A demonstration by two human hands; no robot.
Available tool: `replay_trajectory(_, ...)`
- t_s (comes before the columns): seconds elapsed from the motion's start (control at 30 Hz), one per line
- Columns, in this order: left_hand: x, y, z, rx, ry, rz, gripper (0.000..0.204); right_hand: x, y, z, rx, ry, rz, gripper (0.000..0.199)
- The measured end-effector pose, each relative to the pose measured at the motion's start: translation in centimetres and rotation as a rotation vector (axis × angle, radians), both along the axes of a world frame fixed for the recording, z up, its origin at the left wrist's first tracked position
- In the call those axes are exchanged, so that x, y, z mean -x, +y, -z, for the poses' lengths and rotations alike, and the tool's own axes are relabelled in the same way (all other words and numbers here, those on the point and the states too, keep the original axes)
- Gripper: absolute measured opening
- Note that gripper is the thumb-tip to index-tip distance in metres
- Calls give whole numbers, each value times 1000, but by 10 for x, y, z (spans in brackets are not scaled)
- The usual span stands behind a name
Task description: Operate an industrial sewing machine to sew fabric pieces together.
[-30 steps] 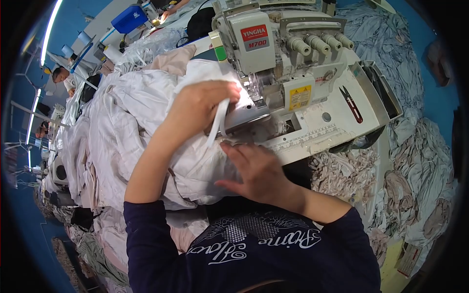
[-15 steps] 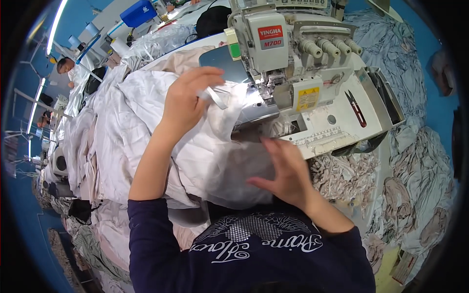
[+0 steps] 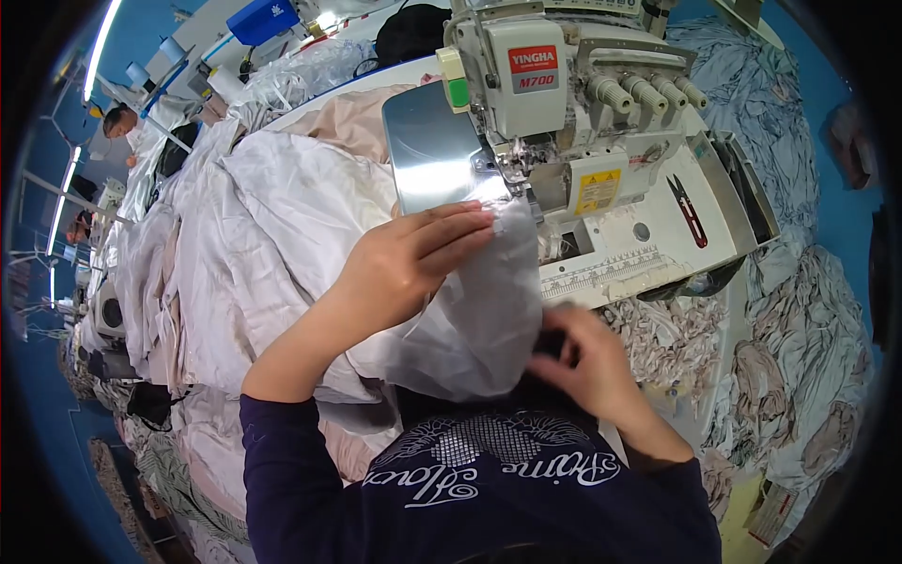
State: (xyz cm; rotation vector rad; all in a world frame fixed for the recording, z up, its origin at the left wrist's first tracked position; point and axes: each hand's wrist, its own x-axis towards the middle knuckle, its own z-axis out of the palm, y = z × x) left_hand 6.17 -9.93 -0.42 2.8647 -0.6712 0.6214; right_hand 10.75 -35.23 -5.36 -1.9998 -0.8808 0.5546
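Observation:
White cloth (image 3: 470,320) drapes over the front of a white overlock sewing machine (image 3: 526,103), its upper corner at the presser foot (image 3: 520,179). My left hand (image 3: 409,258) is closed on that cloth just short of the foot, fingers straight and pressed together, thumb hidden. Beside the cloth's right edge is my right hand (image 3: 592,367), its fingers curved and slightly blurred. A dark gap shows between its thumb and fingers, and I see nothing held there.
A large white cloth heap (image 3: 254,216) spreads to the left. Red-handled thread snips (image 3: 688,211) lie on the machine's bed. Fabric scraps (image 3: 662,343) fill the space below it, and grey garments (image 3: 789,329) pile at the right. Another person (image 3: 120,122) sits far left.
My left hand has moved right and down onto the cloth near the presser foot. The right hand has shifted slightly right and down, its fingers curling. The cloth's edge has swung right.

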Motion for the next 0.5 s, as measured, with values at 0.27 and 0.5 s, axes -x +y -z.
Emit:
replay_trajectory(0.27,-16,-10,0,119,8,-8,43,-27,41,7,-464,786,165,20)
replay_trajectory(0.5,-20,-14,2,168,5,-30,38,-34,38,17,-561,766,180,20)
